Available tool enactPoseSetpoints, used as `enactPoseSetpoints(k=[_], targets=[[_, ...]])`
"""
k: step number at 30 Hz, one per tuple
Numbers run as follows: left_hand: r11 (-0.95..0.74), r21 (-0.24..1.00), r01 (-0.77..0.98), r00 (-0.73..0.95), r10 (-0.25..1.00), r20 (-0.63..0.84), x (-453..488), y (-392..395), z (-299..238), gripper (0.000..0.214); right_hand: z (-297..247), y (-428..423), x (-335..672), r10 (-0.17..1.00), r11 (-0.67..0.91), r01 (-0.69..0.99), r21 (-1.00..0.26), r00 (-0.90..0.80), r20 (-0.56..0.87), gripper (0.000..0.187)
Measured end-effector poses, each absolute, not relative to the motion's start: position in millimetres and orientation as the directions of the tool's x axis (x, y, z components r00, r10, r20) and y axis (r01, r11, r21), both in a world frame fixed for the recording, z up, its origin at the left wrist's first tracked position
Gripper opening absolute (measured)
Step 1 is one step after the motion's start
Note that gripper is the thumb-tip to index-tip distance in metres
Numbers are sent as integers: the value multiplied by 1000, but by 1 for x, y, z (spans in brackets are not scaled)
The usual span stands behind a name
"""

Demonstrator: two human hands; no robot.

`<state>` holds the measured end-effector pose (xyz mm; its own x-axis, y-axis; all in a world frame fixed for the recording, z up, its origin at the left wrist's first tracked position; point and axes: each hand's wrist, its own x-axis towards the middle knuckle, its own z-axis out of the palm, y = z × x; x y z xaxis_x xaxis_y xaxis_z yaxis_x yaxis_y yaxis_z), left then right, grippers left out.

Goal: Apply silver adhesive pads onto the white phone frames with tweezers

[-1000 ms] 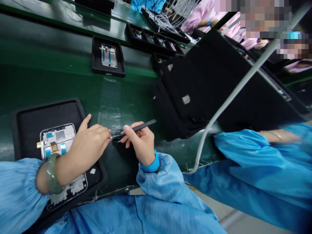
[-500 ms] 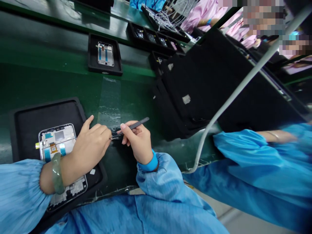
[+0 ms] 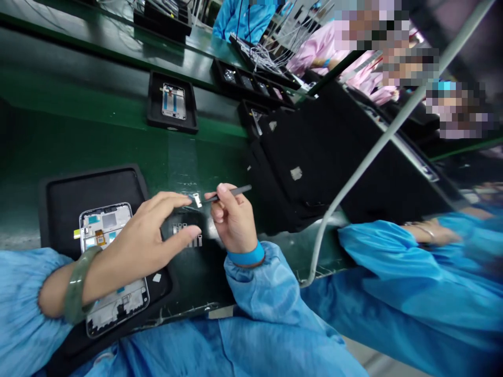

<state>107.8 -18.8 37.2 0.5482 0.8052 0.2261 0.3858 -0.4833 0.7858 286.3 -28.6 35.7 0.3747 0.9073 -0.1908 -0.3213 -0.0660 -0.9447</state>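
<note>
My right hand [image 3: 234, 222] pinches dark tweezers [image 3: 240, 190], which slant up to the right. By their tips is a small silvery piece [image 3: 197, 200]. The fingertips of my left hand [image 3: 157, 225] are close beside that piece; I cannot tell whether they touch it. Its thumb is spread well apart from the fingers. Below the thumb lie several small silvery pieces [image 3: 194, 241] in rows on the dark surface. Partly hidden by my left forearm, a phone frame [image 3: 118, 314] with blue film patches rests in a black tray [image 3: 94, 183].
Further back, a smaller black tray [image 3: 173, 126] holds another phone frame [image 3: 175, 102]. To the right are stacked black trays [image 3: 275, 193] and a grey cable [image 3: 353, 183]. A co-worker's blue sleeve [image 3: 373, 246] is at the right; other people sit beyond the green bench [image 3: 78, 141].
My left hand has opened, its thumb now apart from the fingers, uncovering the small silvery pieces. The tweezers have moved slightly up and right, with a silvery piece now visible by their tips.
</note>
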Motion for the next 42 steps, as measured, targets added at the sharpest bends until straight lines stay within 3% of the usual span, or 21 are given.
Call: enactPoseSetpoints(k=[3,6,13,18,24,30,42], targets=[[-351,876,331,407,890,203,99,-17,47,18,44,-23,264,955,-41,-293,-955,269,-124,23],[-300,886,354,336,925,178,82,-15,53,18,54,-18,244,985,-13,-240,-971,166,-54,23],[-253,845,472,436,899,26,20,-14,54,24,73,-3,212,988,16,-151,-988,-151,39,23],[-399,623,672,429,896,112,-24,-14,31,33,48,26,197,987,-72,-182,-981,-153,-44,28],[-601,422,679,576,792,201,-36,-16,2,36,18,40,182,944,-238,-124,-963,-261,-200,39],[-629,400,667,603,770,208,-35,-17,1,35,15,32,180,939,-241,-28,-970,-259,-226,38],[-628,391,672,607,770,195,-34,-19,2,37,8,29,182,951,-94,84,-992,-286,-115,29]])
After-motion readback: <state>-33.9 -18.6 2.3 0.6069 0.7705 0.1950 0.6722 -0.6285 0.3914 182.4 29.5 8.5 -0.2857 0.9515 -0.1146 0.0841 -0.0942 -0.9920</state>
